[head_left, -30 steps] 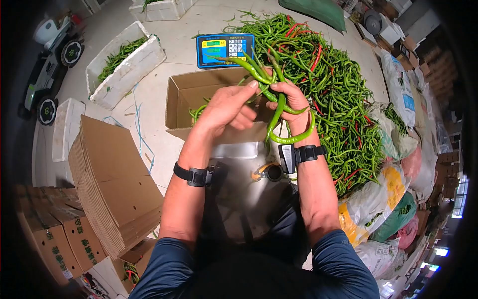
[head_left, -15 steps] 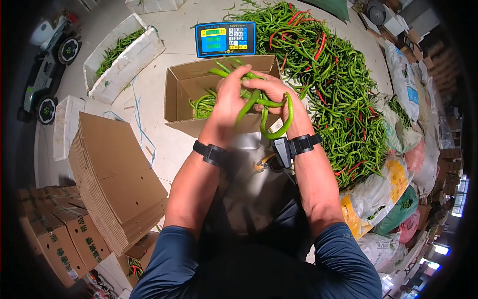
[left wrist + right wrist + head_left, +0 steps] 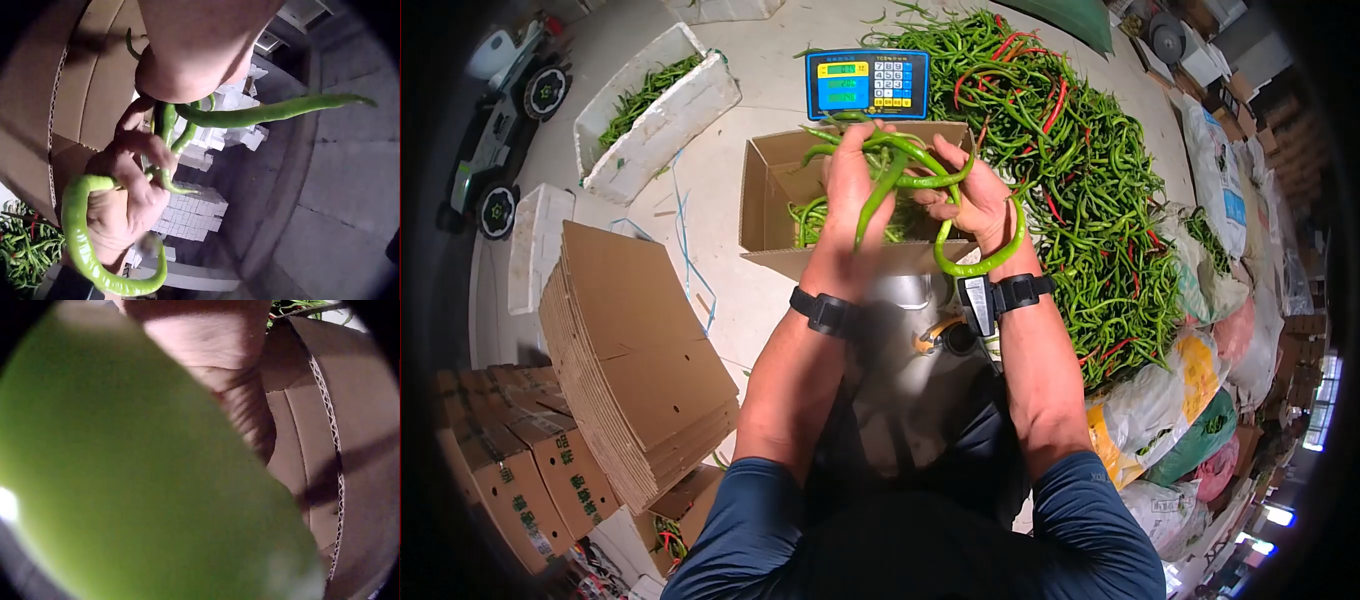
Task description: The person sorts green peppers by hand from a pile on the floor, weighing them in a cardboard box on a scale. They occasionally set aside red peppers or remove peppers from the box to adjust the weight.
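Observation:
Above the carton, the left hand (image 3: pixel 850 190) grips several long green peppers (image 3: pixel 882 190) whose ends stick out past its fingers. Close to its right, the right hand (image 3: pixel 982 200) has its fingers curled on the bunch, with a hooked pepper (image 3: pixel 972 268) hanging over the palm and wrist. The left wrist view has the right hand's fingers (image 3: pixel 147 147) bent over pepper stems below the left hand (image 3: pixel 194 56). In the right wrist view a blurred pepper (image 3: pixel 144 462) covers most of the right hand (image 3: pixel 206 337). Green peppers (image 3: pixel 808 220) lie inside the carton (image 3: pixel 775 262).
Behind the carton stands a blue scale display (image 3: pixel 867 85). A big heap of green and red peppers (image 3: pixel 1090 200) spreads at the right, beside filled sacks (image 3: pixel 1165 400). Flattened cardboard (image 3: pixel 645 350) and a white foam box (image 3: pixel 655 130) are at the left.
Since half a second ago, the hands have drawn apart from being pressed together, the right one moving rightward. More of the peppers between them shows, and the hooked pepper has shifted right.

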Motion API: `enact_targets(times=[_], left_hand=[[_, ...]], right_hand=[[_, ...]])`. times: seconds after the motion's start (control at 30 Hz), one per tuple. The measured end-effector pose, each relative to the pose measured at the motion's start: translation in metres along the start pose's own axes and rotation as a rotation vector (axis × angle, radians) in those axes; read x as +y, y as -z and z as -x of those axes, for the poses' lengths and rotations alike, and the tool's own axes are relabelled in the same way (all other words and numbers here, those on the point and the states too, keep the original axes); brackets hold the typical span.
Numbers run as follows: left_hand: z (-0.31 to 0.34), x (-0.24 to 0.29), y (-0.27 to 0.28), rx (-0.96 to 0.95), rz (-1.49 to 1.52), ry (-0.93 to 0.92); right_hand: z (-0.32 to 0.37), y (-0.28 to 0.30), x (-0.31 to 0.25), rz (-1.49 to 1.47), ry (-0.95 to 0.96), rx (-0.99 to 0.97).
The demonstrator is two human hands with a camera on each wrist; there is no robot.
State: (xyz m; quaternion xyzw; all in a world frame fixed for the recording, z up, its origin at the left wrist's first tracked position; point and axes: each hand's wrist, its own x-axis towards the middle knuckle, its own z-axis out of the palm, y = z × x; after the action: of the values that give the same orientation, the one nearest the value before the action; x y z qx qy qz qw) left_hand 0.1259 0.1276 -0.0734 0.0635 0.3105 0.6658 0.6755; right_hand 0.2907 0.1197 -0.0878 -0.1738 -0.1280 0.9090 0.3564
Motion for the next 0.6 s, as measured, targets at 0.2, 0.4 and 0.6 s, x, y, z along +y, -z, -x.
enact_targets(times=[0.2,0.4,0.6], left_hand=[[-0.012,0.023,0.011,-0.144,0.176,0.021],[-0.011,0.045,0.019,-0.365,0.339,0.036],[-0.011,0.061,0.023,-0.420,0.296,-0.029]], right_hand=[[0.007,-0.003,-0.007,0.069,0.012,0.062],[0.013,0.002,-0.021,0.057,0.100,0.120],[0.005,0.029,-0.033,-0.138,0.537,0.609]])
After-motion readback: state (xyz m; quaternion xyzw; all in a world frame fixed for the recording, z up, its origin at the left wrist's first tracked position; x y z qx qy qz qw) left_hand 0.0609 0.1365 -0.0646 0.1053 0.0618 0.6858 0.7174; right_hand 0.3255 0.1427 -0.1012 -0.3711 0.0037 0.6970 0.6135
